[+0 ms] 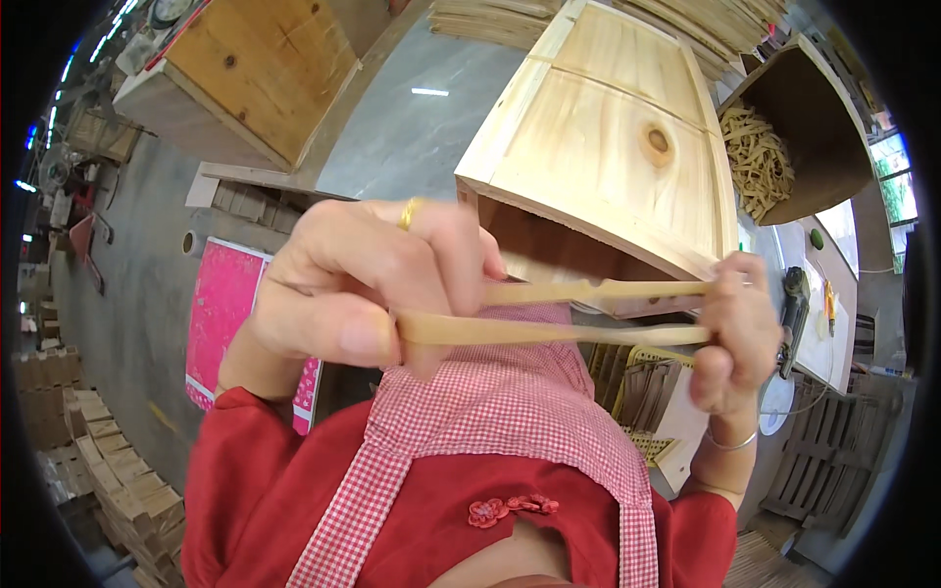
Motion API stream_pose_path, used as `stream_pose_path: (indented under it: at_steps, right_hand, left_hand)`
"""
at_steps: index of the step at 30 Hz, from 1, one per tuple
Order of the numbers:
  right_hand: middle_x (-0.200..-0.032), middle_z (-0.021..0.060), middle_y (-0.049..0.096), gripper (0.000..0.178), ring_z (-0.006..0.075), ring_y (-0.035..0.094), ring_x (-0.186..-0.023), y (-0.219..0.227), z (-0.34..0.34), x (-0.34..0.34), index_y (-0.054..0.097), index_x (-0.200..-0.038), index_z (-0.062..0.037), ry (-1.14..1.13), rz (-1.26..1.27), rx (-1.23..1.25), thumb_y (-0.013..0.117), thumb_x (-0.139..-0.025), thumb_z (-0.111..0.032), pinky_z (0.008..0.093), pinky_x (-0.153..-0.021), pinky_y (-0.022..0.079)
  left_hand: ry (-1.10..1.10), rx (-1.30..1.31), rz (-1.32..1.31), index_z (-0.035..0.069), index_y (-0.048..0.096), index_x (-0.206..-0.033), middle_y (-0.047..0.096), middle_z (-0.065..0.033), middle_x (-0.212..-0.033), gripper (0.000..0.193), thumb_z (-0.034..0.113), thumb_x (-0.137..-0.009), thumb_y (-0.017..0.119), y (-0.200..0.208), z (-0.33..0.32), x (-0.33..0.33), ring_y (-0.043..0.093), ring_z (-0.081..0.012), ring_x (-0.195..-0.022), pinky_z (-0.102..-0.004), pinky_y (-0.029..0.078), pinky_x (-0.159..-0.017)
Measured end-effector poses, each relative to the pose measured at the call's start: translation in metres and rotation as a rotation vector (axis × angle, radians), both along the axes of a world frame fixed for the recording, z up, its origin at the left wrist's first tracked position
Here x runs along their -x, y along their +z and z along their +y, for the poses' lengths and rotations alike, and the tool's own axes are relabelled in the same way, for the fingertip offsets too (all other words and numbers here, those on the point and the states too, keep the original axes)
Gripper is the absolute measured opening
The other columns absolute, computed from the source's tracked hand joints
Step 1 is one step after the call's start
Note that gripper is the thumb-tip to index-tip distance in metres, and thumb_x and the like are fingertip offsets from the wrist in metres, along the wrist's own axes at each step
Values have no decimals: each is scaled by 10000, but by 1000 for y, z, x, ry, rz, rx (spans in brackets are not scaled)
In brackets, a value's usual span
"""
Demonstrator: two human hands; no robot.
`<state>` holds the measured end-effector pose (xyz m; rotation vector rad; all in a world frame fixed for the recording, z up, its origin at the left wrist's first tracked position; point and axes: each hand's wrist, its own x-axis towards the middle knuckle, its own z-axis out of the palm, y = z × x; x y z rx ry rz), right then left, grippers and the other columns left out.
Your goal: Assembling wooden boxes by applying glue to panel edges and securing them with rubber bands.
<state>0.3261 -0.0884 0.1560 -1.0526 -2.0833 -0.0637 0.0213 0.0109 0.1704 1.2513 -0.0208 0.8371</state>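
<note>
Left hand: the left hand (363,265), left of centre, is clamped on the left ends of 2 tan strips, thumb against the lower strip and curled fingers at the upper; 1 yellow ring (411,212) is on a finger.
Right hand: the right hand (737,333), right of centre and blurred, is closed around the right ends; 1 bracelet (733,441) circles the wrist.
Strips: the tan strips (510,330) span the middle of the frame between the 2 hands, which are well apart; the strips run nearly level, 1 above the other with a narrow gap. Whether they join inside the grips, I cannot tell.
Clothing: a red-and-white checked apron (490,402) over a red top (255,480) fills the lower centre.
Pale box: a pale wooden box (588,147) with a dark knot stands at upper centre, open on the side toward the person.
Bin: a brown bin (823,147), upper right, holds a heap of tan loops (755,162).
Left side: a pink panel (223,314) lies beyond the left forearm.
Table: a grey tabletop (392,127) shows at upper centre-left, beside a browner wooden box (265,78) at upper left.
Stacks: wooden pieces (127,480) are piled at lower left; boards (490,24) lie stacked along the top edge.
</note>
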Motion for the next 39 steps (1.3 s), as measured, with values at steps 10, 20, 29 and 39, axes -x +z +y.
stream_pose_path:
  at_steps: [10,20,29,39]
  right_hand:
    - [-703,101,570,171,255,643,-776,-42,-59,-97,475,-676,13,-485,-135,108,519,-838,42,474,-1050,362]
    - [-1162,107,604,89,337,488,-1220,-208,-67,-79,653,-784,-65,-447,-477,235,715,-776,-128,549,-1086,309]
    - [-870,113,656,105,347,596,-955,-174,-51,-63,667,-827,-21,-424,-272,141,708,-731,-8,482,-932,463]
    - [-798,81,635,318,117,617,-692,-45,74,-109,621,-1080,47,-591,540,260,491,-1020,-237,263,-576,484]
  left_hand:
    - [594,-1694,876,122,589,-851,617,-14,-865,250,262,-767,779,-70,59,58,637,-212,-1060,-532,336,-1099]
    - [534,-1610,1189,172,617,-1247,521,-27,-1410,416,147,-831,614,-252,26,68,360,-212,-1419,-577,269,-1141]
    - [468,-1721,1229,113,541,-1362,558,-82,-1379,531,138,-832,564,-225,46,53,482,-259,-1323,-617,339,-1070]
    - [656,38,850,34,558,-1303,610,-145,-1227,506,434,-997,504,-79,159,-33,615,-226,-1075,-383,511,-869]
